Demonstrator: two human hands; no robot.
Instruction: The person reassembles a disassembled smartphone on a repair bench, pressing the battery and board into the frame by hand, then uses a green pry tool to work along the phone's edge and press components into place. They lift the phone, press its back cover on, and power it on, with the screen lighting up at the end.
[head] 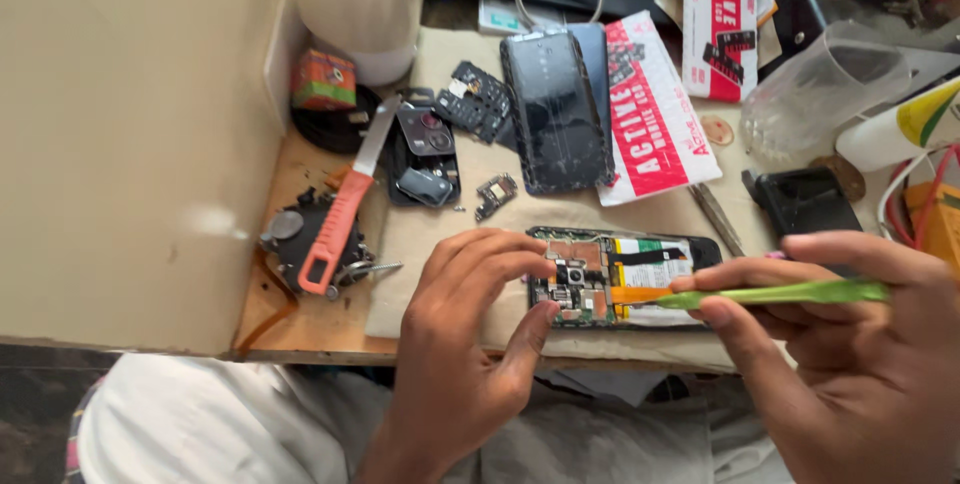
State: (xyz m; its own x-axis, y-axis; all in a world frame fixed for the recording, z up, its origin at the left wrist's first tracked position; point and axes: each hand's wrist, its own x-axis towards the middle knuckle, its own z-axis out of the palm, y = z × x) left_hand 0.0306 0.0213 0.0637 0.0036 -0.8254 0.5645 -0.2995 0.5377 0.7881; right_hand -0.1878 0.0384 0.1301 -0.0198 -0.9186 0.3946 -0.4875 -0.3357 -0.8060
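Phone (pixel 622 279), opened with its back removed, lay flat on a cloth mat (pixel 440 244) at the near edge of the bench (pixel 285 319), circuit board and battery exposed. My left hand (pixel 462 344) was on its left end: the fingers (pixel 520 252) curled over the top edge near the camera module, the thumb pressed against the lower edge, so the hand pinched the phone in place. My right hand (pixel 860 354) gripped a green pry tool (pixel 780 294) between thumb and fingers, held nearly level. Its tip met an orange flex strip (pixel 640 294) lying across the battery; whether it sat under the strip or only touched it, I could not tell.

Behind the phone, well apart, a second handset (pixel 556 109) with a cracked dark back lay tilted, partly over a red-and-white packet (pixel 655 109). Left of that were a small circuit board (pixel 476 99) and a dark camera frame (pixel 425 154). A knife (pixel 345 209) with an orange handle rested across a dark round piece at the left of the bench. A clear plastic cup (pixel 820 94) lay on its side at the far right.
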